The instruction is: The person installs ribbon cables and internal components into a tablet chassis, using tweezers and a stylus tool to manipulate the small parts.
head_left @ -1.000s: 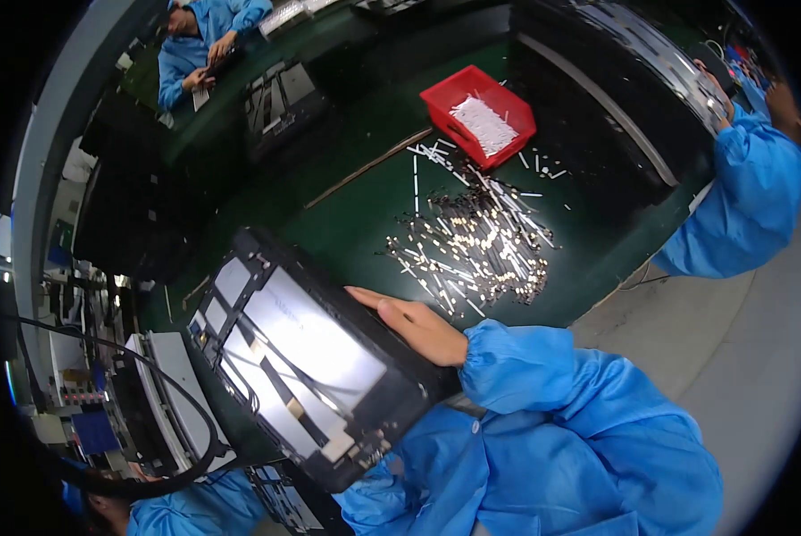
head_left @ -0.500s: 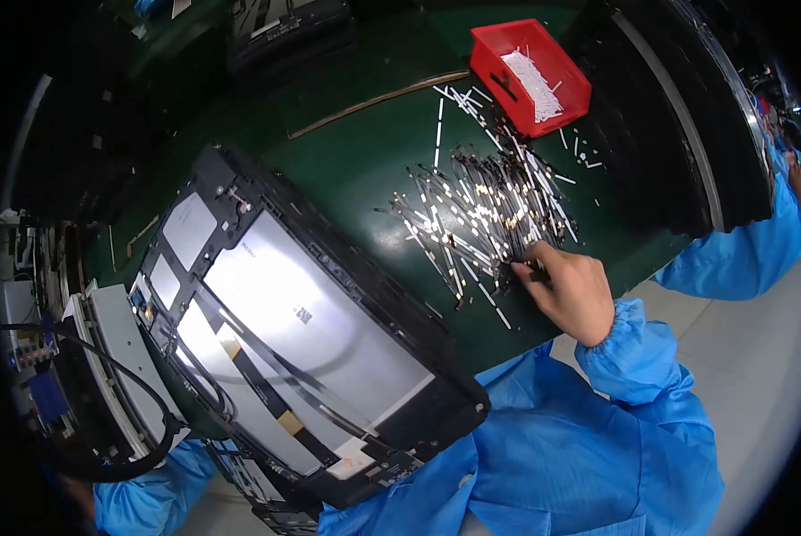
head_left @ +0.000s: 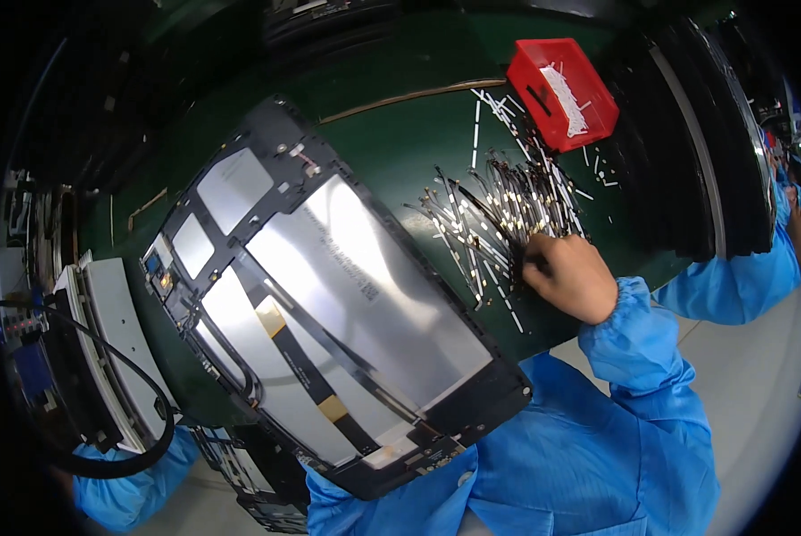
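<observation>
Green tabletop [head_left: 392,147] under a heap of thin black-and-white strips [head_left: 527,201], a red bin [head_left: 599,96] and white scraps [head_left: 609,183].

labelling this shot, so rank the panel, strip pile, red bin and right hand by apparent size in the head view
1. Panel
2. Strip pile
3. Red bin
4. Right hand, fingertips partly hidden

Differing nearness may skew true sizes.
</observation>
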Motion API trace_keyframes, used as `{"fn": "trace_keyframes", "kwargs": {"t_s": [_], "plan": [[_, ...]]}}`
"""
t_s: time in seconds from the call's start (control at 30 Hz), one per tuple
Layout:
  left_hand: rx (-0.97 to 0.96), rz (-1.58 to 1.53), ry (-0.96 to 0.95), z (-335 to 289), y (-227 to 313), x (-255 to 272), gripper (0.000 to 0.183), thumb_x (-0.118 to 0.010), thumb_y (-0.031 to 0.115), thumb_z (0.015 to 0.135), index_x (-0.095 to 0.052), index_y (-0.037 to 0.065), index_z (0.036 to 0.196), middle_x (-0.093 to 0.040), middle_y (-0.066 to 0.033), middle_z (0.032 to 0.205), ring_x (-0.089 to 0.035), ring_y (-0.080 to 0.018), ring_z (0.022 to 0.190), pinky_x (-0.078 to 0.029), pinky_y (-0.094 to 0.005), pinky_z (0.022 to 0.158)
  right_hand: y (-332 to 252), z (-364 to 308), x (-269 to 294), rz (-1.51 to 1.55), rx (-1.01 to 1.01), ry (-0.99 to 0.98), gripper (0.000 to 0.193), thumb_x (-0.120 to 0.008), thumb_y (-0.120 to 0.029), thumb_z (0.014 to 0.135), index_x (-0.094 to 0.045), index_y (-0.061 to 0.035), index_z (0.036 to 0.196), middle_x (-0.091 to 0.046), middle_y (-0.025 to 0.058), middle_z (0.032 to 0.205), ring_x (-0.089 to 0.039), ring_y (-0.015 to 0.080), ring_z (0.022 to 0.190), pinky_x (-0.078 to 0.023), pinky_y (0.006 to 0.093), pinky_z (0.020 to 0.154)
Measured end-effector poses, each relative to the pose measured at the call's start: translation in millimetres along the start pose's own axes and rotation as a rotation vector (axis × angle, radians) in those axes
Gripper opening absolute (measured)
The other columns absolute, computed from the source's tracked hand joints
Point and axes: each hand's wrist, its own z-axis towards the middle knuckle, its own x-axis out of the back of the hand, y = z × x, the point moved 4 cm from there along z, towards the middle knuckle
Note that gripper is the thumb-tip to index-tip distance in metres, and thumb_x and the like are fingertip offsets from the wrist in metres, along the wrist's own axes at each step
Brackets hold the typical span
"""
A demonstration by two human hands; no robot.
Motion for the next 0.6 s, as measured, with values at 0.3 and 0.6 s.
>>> {"fn": "trace_keyframes", "kwargs": {"t_s": [0.3,0.6], "plan": [[-0.047,-0.061,0.13,-8,66,23,0.059,-0.04,0.028,0.094,-0.023,-0.006,0.138,-0.031,-0.0194,0.143,-0.034,-0.0288,0.131,-0.025,-0.0368,0.108,15,-5,21,0.392,-0.058,0.011,0.012,-0.063,-0.008,0.077,-0.063,0.0038,0.081,-0.049,0.0052,0.056,-0.045,0.0086,0.051,-0.036,0.0262,0.048],[-0.032,-0.61,-0.189,-20,169,30,0.042,-0.056,0.032,0.084,-0.059,-0.004,0.105,-0.035,-0.0237,0.137,-0.033,-0.0349,0.129,-0.026,-0.041,0.105,-38,-58,67,0.819,0.062,0.406,0.013,-0.067,-0.009,0.078,-0.056,-0.0009,0.078,-0.053,0.0024,0.067,-0.048,0.0074,0.055,-0.037,0.0192,0.052]]}}
